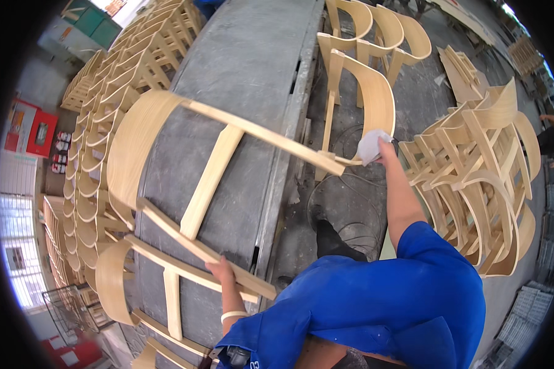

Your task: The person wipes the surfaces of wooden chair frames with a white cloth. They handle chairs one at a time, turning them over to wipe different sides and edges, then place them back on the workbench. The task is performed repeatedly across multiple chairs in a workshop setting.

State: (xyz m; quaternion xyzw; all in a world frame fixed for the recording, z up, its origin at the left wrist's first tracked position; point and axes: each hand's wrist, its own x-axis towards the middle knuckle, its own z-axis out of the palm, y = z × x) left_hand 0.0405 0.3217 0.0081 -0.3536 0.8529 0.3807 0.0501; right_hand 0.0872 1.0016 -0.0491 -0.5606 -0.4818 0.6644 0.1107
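Observation:
A pale wooden chair frame (143, 132) lies on the grey worktable, its curved backrest to the left and two legs reaching right, joined by a crossbar (212, 178). My left hand (221, 270) is closed round the near leg, close to its free end. My right hand (385, 150) grips a whitish pad (373, 146), perhaps cloth or sanding sheet. The pad is at the lower end of a standing frame's curved backrest (372, 92), just beyond the far leg's tip; whether it touches either cannot be told.
Another chair frame (114, 277) lies nearer on the worktable (243, 43). Stacked frames (98, 135) line its left side. More frames (385, 27) stand at the far right, and a pile (474, 178) stands beside my right arm. A thin hose or cable (345, 184) loops on the floor.

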